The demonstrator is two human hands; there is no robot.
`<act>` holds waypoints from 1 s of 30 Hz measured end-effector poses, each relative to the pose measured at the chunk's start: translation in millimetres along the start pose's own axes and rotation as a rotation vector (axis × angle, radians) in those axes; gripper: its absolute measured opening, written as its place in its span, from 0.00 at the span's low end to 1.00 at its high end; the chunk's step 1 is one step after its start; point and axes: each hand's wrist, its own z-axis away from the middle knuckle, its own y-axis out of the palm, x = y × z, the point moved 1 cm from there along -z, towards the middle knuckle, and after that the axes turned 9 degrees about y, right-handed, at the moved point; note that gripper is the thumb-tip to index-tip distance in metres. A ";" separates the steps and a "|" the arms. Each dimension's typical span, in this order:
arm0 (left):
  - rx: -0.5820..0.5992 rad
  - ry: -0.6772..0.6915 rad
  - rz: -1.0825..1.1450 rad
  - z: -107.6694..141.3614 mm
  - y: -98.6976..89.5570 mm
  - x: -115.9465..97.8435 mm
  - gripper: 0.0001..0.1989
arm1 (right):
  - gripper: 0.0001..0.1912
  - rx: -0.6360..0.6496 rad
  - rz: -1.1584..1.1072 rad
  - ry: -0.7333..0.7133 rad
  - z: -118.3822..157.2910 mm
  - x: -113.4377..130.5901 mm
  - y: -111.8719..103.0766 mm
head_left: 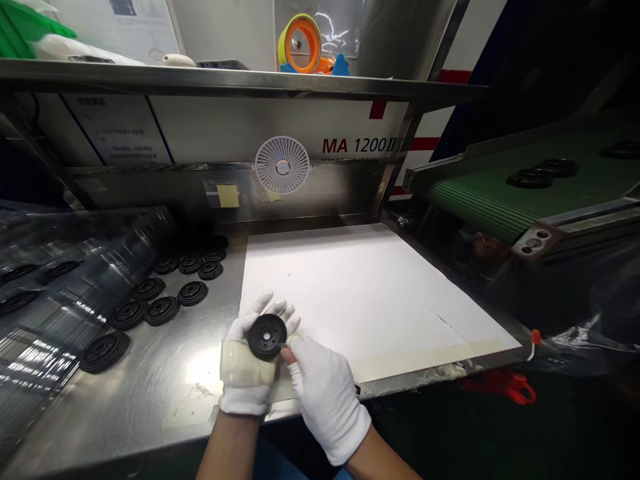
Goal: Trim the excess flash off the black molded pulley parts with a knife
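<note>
My left hand (247, 370), in a white glove with clear yellowish tape around the palm, is turned palm up at the table's front edge. It holds a round black plastic wheel-like part (260, 328), hollow side up, with a small hole at its centre. My right hand (327, 390), also in a white glove, is closed in a pinch at the lower right rim of that part. A bare fingertip shows there. Whatever sits between its fingers is too small to make out. More black round parts (163, 311) lie to the left on the metal table (165, 387).
A white sheet (340, 287) covers the table's middle. Clear plastic trays (85, 293) are at left. A green conveyor belt (490, 187) carries black parts at right. A small white fan (283, 165) is mounted under the shelf (225, 77). A red-handled tool (505, 383) hangs below the right edge.
</note>
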 end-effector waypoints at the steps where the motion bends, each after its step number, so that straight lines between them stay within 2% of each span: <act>1: 0.011 -0.007 0.013 0.7 -0.9 -0.7 0.20 | 0.13 -0.001 0.009 0.004 -1.1 -2.1 -1.6; 3: 0.008 0.018 0.044 0.7 -0.9 -0.9 0.18 | 0.13 -0.006 0.028 0.018 -2.6 -5.5 -3.9; 8: -0.102 0.066 0.119 -4.7 4.3 3.2 0.09 | 0.14 0.000 0.032 0.052 0.5 -5.2 -2.2; 13: -0.129 0.184 0.132 -5.6 3.2 8.6 0.09 | 0.12 0.022 -0.046 0.052 7.4 4.4 5.6; 16: -0.094 0.270 0.063 -1.6 1.4 9.0 0.12 | 0.11 0.026 -0.077 0.047 10.0 8.2 8.7; 17: -0.070 0.262 0.038 0.0 1.1 8.0 0.13 | 0.11 0.022 -0.075 0.044 10.2 8.2 8.6; 21: 0.016 0.046 0.012 5.4 0.2 1.9 0.18 | 0.12 -0.001 -0.050 0.028 7.6 2.2 3.0; 23: 0.033 -0.001 0.039 6.2 -0.3 -0.2 0.18 | 0.12 -0.016 -0.029 0.040 4.9 -2.0 -1.1; 30: -0.065 0.120 0.160 -1.1 0.1 8.5 0.09 | 0.12 -0.049 -0.078 0.018 7.9 3.7 3.2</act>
